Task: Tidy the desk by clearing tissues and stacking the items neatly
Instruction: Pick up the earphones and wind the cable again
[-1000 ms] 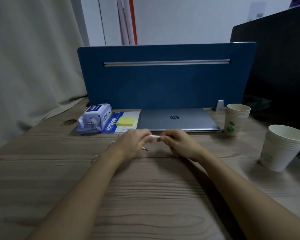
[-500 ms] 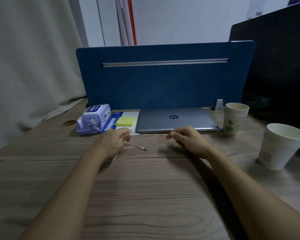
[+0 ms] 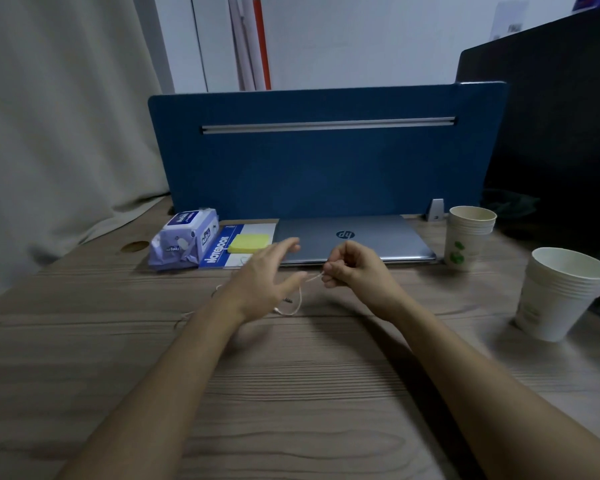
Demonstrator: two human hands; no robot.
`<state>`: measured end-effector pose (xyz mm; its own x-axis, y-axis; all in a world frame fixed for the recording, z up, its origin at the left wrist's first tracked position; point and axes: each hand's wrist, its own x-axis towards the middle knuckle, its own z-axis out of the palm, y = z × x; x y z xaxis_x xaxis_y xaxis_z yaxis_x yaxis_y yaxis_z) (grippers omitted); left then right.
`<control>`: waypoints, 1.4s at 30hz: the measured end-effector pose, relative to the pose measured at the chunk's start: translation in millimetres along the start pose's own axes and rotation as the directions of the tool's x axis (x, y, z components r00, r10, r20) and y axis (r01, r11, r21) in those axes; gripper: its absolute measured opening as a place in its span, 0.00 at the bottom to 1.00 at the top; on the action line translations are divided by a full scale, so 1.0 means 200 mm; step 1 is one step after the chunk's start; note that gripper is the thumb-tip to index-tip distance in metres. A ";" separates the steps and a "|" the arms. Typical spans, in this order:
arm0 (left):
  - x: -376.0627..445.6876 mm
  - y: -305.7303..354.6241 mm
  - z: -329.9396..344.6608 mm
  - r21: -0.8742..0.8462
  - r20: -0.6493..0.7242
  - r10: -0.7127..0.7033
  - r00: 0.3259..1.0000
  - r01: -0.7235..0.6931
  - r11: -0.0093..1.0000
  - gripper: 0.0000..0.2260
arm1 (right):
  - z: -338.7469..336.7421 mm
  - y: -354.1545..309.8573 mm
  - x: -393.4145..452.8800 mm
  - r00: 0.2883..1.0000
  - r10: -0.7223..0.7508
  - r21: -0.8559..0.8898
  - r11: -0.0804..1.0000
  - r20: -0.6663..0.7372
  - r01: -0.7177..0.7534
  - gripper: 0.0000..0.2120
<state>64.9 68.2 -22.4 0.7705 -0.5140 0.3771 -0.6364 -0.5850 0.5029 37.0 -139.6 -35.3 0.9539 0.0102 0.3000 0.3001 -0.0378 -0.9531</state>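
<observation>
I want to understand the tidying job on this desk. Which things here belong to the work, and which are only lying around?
Belonging to the job:
- thin white cable, pinched by the right hand; left hand open beside it
- tissue pack
- notebook with yellow sticky pad
- closed laptop
- two paper cup stacks

Only around:
- blue divider
- curtain

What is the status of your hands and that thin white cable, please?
Left hand open, fingers spread. Right hand pinching thin white cable; its slack loops on desk. Nothing obstructing.

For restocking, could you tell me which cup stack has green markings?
The far cup stack, beside the laptop; the near cup stack is plain white.
</observation>
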 end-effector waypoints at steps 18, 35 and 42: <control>0.01 0.01 0.10 -0.111 -0.079 -0.071 0.994 0.063 0.992 0.14 | 0.03 -0.02 0.01 0.991 -0.028 0.057 0.998 -0.130 0.036 0.06; 0.07 0.02 0.03 -0.996 -0.061 -0.506 0.860 -0.087 -0.028 0.17 | 0.23 -0.02 -0.05 0.998 -0.045 0.053 0.998 -0.035 0.047 0.07; 0.07 0.05 -0.03 -0.924 0.026 -0.521 0.853 -0.178 -0.339 0.16 | 0.37 0.00 -0.09 0.996 -0.089 -0.205 0.975 0.001 0.087 0.08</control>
<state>70.0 60.0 -7.1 0.9878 -0.1504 0.0394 0.1132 0.8694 0.4809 20.6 -65.7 -42.4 0.9235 0.0146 0.3833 0.3753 -0.2409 -0.8951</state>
